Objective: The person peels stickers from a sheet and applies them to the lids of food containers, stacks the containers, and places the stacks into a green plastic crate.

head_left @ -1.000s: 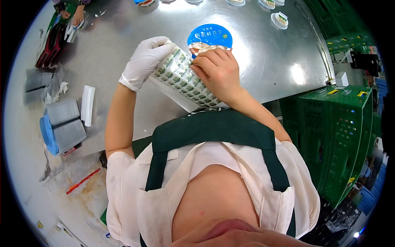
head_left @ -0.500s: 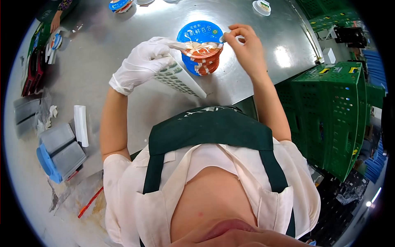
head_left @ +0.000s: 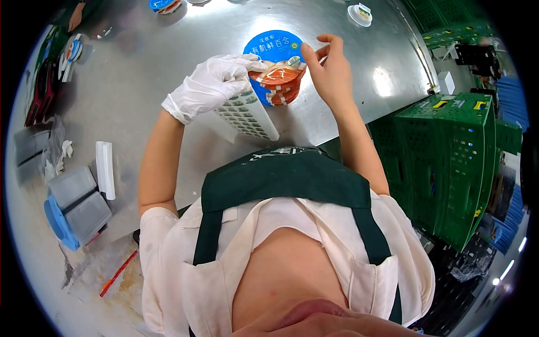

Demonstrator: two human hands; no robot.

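Observation:
A stack of round blue-and-orange packages point(head_left: 275, 49) with white lettering stands on the metal table in front of me. On the top package, near its right edge, sits a small green-and-white sticker point(head_left: 293, 61). My left hand point(head_left: 210, 84), in a white glove, grips a sheet of small green stickers point(head_left: 247, 116) that hangs down toward me. Its fingertips are at the left edge of the top package. My bare right hand point(head_left: 331, 70) is at the stack's right edge, thumb and fingers apart, with nothing visible in it.
Green plastic crates point(head_left: 443, 163) stand to the right of the metal table point(head_left: 370, 67). Other packages point(head_left: 164, 5) lie at the far edge, with a small white-lidded item point(head_left: 360, 14) at the back right. Grey trays point(head_left: 78, 196) are at left. Another person's hand point(head_left: 74, 21) shows at upper left.
A small sticker now lies on the top package where my right fingers were pinching something. My right fingers have spread. My left hand has moved slightly right with the sheet.

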